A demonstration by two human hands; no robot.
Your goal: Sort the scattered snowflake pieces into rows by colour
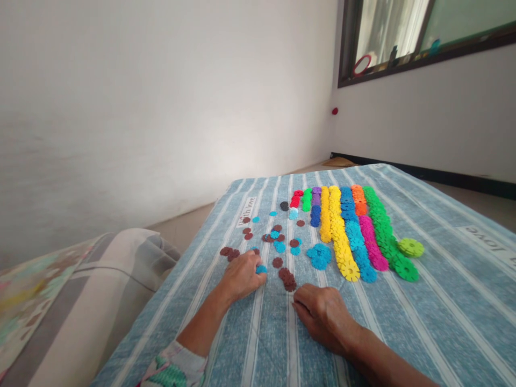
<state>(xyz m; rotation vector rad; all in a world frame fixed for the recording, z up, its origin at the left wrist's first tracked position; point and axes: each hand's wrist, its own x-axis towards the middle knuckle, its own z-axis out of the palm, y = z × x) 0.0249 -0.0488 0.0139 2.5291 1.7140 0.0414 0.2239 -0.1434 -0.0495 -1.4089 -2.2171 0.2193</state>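
My left hand point(241, 275) is closed, thumb and fingers pinching a blue snowflake disc point(261, 269) just above the cloth. Close by the fingers lie brown discs point(233, 255). My right hand point(324, 316) rests on the cloth with its fingers curled in; what they hold, if anything, is hidden. Just beyond its fingertips is a short overlapping row of brown discs point(287, 279). Loose blue and brown discs point(276, 235) are scattered ahead of both hands. To the right of these sits a small heap of blue discs point(320, 256).
Overlapping rows of discs run away from me: yellow point(339, 242), magenta point(371, 242), green point(379, 220) and several others. Light green discs point(411, 247) lie at the right. A striped blue cloth point(451, 301) covers the table. Fabric-covered furniture point(121, 269) stands left.
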